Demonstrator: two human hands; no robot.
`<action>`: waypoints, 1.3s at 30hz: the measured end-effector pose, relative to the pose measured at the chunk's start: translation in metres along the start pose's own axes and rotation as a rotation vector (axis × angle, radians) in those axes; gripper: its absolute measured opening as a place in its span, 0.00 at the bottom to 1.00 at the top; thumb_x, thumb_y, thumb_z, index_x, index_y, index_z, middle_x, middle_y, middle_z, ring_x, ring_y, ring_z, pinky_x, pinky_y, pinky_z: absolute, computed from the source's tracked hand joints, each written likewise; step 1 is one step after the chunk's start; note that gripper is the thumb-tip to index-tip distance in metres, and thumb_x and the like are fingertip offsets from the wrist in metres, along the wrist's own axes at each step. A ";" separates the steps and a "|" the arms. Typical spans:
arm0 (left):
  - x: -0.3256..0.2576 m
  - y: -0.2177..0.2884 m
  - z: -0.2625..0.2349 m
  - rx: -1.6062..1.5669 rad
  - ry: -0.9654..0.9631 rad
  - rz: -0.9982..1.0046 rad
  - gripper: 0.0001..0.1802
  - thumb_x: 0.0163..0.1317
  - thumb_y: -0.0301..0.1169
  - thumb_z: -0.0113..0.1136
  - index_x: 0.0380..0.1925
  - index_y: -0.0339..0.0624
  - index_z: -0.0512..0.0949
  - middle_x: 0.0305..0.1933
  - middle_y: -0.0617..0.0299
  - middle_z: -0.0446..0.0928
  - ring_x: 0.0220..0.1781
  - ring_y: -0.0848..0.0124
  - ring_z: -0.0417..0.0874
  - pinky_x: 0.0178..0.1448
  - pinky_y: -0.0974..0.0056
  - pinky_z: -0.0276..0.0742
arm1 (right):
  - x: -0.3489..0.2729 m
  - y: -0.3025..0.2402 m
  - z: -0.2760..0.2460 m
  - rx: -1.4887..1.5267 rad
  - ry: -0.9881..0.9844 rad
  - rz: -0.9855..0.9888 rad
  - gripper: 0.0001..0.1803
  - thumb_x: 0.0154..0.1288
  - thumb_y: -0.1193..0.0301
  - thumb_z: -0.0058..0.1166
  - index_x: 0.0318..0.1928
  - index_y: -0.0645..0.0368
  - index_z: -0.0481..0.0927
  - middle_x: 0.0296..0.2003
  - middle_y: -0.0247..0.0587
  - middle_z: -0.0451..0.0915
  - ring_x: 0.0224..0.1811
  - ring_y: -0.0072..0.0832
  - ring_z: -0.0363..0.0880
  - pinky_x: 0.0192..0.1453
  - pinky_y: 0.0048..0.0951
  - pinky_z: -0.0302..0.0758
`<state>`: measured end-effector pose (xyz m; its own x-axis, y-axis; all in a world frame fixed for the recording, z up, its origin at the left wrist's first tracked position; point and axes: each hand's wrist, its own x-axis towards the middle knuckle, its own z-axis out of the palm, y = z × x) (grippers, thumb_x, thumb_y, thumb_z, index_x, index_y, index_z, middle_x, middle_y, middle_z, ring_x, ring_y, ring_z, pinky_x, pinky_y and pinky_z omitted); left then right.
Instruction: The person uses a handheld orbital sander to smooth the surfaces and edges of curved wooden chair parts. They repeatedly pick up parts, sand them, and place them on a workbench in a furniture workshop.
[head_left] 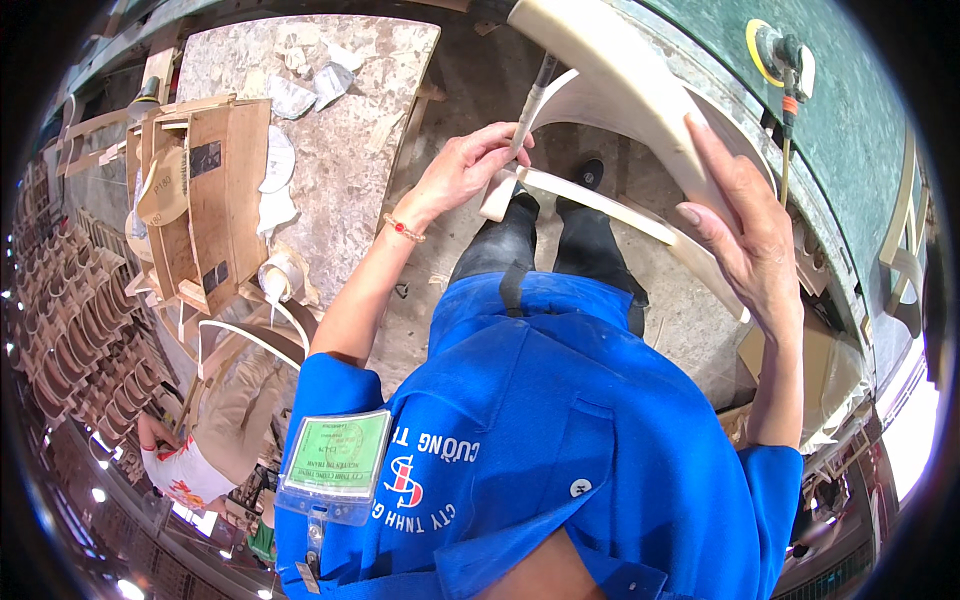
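A pale curved wooden frame (625, 75), with a broad bent board and thinner bent rails, is held up in front of my body above the floor. My right hand (745, 215) grips the broad board at its right side, thumb and fingers apart across its edge. At the frame's left end, my left hand (480, 165) is closed around a slim stick-like tool (531, 105), pale grey below and darker at its upper end. The tool stands beside a short block-like end of the frame. Its lower tip is hidden by my fingers.
A green-topped bench (700, 25) at the right carries a sander (785, 55) with a yellow-edged pad. On the left, a stained board table (390, 60) bears a wooden box (225, 190), sanding discs (165, 190) and paper scraps. Another person (195, 465) works at lower left near stacked curved wooden parts.
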<state>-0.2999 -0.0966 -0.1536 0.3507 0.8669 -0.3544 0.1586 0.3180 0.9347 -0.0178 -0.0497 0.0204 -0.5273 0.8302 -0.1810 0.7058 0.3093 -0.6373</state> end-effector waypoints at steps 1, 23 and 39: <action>-0.001 0.000 0.001 0.003 0.009 -0.002 0.11 0.67 0.27 0.47 0.46 0.39 0.75 0.40 0.64 0.80 0.49 0.73 0.79 0.58 0.66 0.71 | 0.000 0.000 0.000 0.022 0.035 -0.015 0.33 0.59 0.64 0.59 0.66 0.50 0.67 0.32 0.40 0.70 0.35 0.31 0.69 0.45 0.31 0.69; -0.006 -0.016 0.009 -0.093 0.082 0.121 0.12 0.68 0.30 0.48 0.48 0.44 0.75 0.35 0.67 0.81 0.40 0.77 0.79 0.47 0.71 0.73 | 0.000 -0.011 0.004 0.337 0.346 0.033 0.35 0.59 0.65 0.59 0.67 0.48 0.63 0.58 0.45 0.72 0.56 0.35 0.75 0.58 0.34 0.71; -0.011 -0.016 0.008 -0.085 0.059 0.098 0.12 0.68 0.29 0.48 0.48 0.40 0.74 0.36 0.64 0.80 0.43 0.75 0.80 0.53 0.68 0.73 | 0.007 -0.010 -0.022 0.174 0.401 -0.028 0.36 0.61 0.63 0.56 0.69 0.42 0.58 0.67 0.42 0.62 0.62 0.32 0.70 0.62 0.42 0.73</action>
<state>-0.2990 -0.1147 -0.1651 0.3049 0.9157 -0.2619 0.0465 0.2604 0.9644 -0.0182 -0.0371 0.0422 -0.2950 0.9477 0.1216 0.5856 0.2798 -0.7607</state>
